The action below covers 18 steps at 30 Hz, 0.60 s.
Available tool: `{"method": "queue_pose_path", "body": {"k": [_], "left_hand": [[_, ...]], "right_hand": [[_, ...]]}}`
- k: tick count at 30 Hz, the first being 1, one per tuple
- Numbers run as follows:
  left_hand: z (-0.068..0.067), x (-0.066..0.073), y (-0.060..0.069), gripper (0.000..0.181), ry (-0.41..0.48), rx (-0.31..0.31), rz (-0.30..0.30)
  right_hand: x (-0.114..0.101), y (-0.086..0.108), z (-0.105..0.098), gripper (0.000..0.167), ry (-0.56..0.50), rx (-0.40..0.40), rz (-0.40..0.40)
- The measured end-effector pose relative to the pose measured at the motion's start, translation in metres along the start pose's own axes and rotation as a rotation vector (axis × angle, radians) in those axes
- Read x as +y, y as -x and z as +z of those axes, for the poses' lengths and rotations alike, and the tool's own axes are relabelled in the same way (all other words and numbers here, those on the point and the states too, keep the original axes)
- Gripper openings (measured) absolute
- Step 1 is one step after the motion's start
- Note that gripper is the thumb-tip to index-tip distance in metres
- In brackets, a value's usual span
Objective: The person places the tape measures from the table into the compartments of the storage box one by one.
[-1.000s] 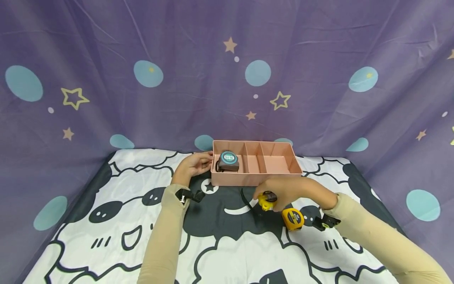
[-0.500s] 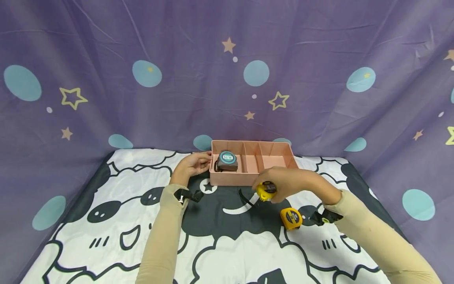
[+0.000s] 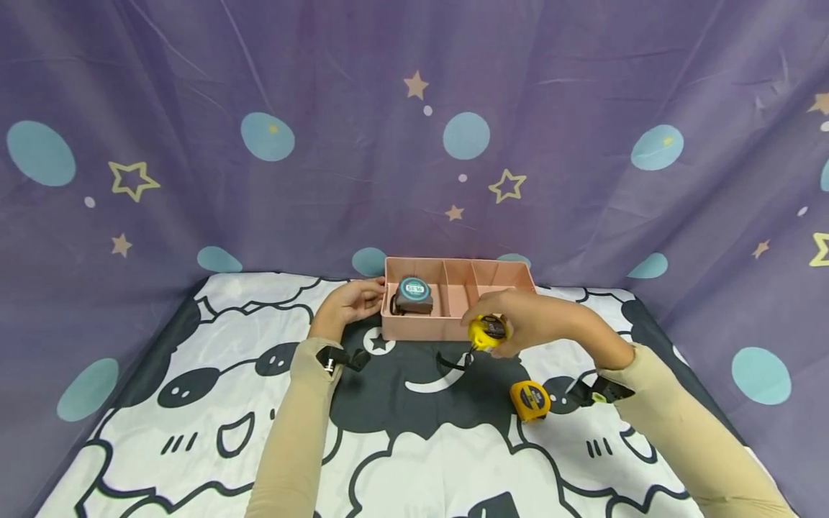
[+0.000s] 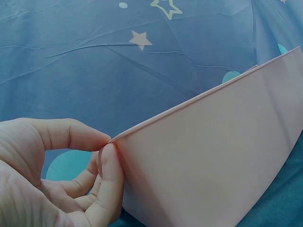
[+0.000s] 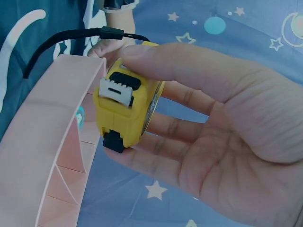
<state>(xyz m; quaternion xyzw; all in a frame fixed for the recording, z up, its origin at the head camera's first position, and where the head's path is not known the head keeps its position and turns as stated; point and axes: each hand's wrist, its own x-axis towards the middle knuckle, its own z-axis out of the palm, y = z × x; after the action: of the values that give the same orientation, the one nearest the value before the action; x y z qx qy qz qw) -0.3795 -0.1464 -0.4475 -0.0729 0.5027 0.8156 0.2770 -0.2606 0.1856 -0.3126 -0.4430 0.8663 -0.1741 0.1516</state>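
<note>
My right hand (image 3: 547, 320) grips a yellow tape measure (image 3: 484, 333) between thumb and fingers, in front of the pink divided box (image 3: 421, 329). Its black wrist strap (image 5: 71, 34) hangs loose; the metal end hook (image 5: 116, 91) shows in the right wrist view. At the box's left end, my left hand (image 3: 350, 303) pinches the rim corner with thumb and index finger, clearly seen in the left wrist view. A grey tape measure with a blue round label (image 3: 414, 291) lies in the left compartment. The right hand partly hides the right compartment.
An orange-yellow tape measure (image 3: 529, 401) lies on the patterned cloth (image 3: 427, 475), nearer the front and below the right hand. Behind the box hangs a purple curtain (image 3: 363, 194) with stars and dots.
My right hand has risen and moved toward the box, lifting the yellow tape measure with its strap trailing. The left hand stays on the box corner.
</note>
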Motion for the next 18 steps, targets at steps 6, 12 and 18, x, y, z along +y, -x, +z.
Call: {"method": "queue_pose_path", "body": {"k": [6, 12, 18], "left_hand": [[-0.001, -0.003, 0.0, 0.024, 0.013, -0.013, -0.011], [0.0, -0.001, -0.002, 0.027, 0.018, -0.021, -0.008], [-0.001, 0.001, -0.004, 0.03, 0.024, -0.015, -0.01]], "right_hand": [[-0.001, 0.003, -0.008, 0.054, -0.012, 0.042, -0.005], [0.0, 0.004, -0.014, 0.054, -0.029, 0.061, -0.004], [0.003, 0.001, -0.019, 0.048, -0.019, 0.088, -0.072]]}}
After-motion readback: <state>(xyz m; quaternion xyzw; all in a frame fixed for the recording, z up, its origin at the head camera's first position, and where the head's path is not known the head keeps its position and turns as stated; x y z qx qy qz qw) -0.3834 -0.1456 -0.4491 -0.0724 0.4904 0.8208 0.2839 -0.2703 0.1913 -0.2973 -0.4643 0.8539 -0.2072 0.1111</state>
